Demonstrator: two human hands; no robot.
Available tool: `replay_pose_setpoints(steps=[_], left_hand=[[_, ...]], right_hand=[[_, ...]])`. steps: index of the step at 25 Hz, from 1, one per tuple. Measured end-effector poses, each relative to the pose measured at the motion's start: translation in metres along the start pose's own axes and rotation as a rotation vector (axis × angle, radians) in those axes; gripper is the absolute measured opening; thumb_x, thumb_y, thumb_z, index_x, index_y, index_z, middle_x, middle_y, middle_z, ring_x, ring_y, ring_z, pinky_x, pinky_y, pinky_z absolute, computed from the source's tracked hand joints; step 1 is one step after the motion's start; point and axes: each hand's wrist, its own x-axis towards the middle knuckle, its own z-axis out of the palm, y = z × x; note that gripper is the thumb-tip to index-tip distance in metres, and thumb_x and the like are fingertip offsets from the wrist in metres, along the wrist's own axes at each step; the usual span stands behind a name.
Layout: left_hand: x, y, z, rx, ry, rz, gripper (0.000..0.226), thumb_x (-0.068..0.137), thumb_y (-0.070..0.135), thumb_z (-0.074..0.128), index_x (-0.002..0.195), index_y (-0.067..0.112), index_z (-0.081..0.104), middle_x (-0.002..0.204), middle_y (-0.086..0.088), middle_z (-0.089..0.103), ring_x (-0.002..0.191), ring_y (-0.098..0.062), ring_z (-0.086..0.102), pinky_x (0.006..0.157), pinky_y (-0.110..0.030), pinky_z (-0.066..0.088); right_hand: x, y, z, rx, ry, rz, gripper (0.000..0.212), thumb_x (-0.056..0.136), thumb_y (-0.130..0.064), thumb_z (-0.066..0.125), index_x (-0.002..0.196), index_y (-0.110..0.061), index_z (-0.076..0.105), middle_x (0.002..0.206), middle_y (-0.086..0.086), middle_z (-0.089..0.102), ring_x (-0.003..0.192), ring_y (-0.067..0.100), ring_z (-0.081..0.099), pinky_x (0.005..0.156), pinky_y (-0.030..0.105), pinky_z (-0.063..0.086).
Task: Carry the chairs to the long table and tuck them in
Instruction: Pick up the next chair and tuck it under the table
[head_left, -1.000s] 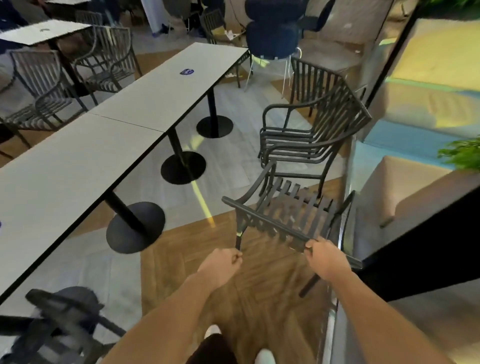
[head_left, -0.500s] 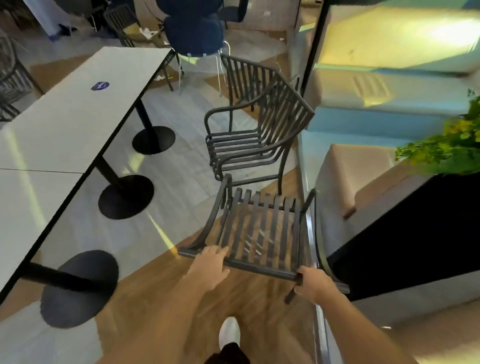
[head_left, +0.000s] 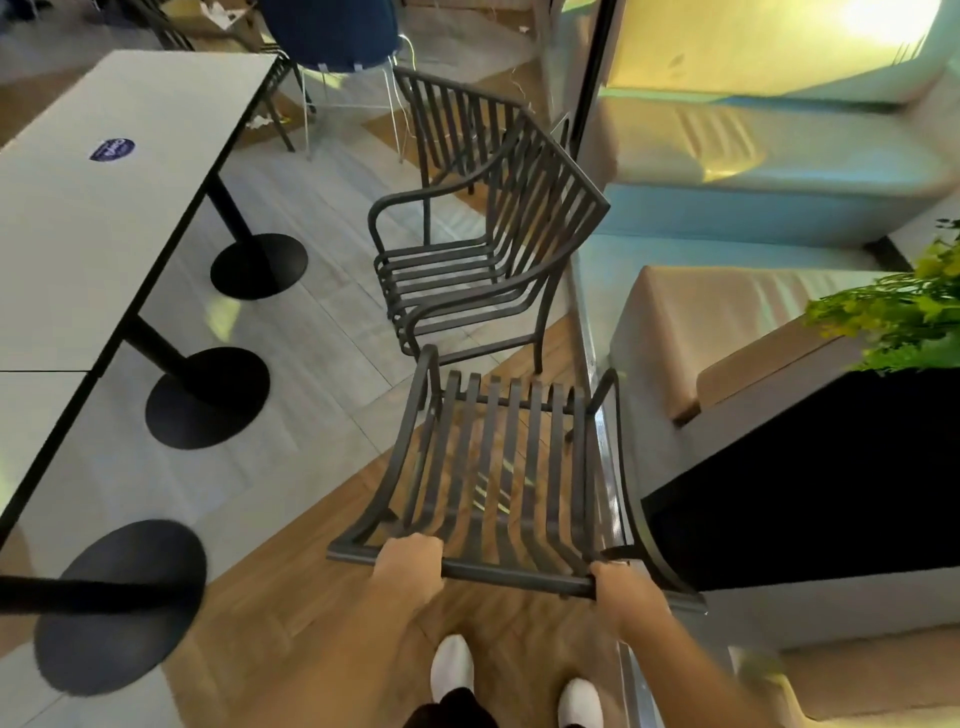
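Room: café floor, long table at left, no chair tucked along its visible edge.
Hands: left hand and right hand both grip the near chair's top rail.
Chair: beside the sofa, apparently tilted; well apart from the table.
Left: carry and tuck it; stacked chairs wait beyond.

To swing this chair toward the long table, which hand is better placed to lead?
Probably the left hand. It grips the chair top rail on the side facing the long table. The right hand grips the far corner, beside the dark counter.
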Motion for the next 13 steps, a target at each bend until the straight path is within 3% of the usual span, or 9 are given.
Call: replay_pose_setpoints(steps=[6, 13], left_hand=[[-0.005, 0.010, 0.003, 0.096, 0.041, -0.085, 0.021, 0.099, 0.017, 0.056, 0.115, 0.022, 0.068, 0.113, -0.002, 0.071, 0.106, -0.024, 0.067, 0.093, -0.037, 0.050], [-0.030, 0.034, 0.029, -0.054, -0.007, -0.260, 0.023, 0.100, 0.018, 0.054, 0.115, 0.021, 0.071, 0.115, -0.003, 0.072, 0.106, -0.024, 0.066, 0.092, -0.036, 0.050]], right_hand=[[0.014, 0.006, -0.003, -0.128, -0.082, -0.079, 0.017, 0.096, -0.020, 0.057, 0.111, -0.025, 0.063, 0.111, 0.000, 0.066, 0.104, 0.021, 0.063, 0.097, 0.038, 0.052], [0.018, 0.024, -0.020, -0.441, -0.201, -0.367, 0.024, 0.099, -0.020, 0.051, 0.119, -0.019, 0.065, 0.120, 0.004, 0.066, 0.112, 0.024, 0.063, 0.096, 0.039, 0.051]])
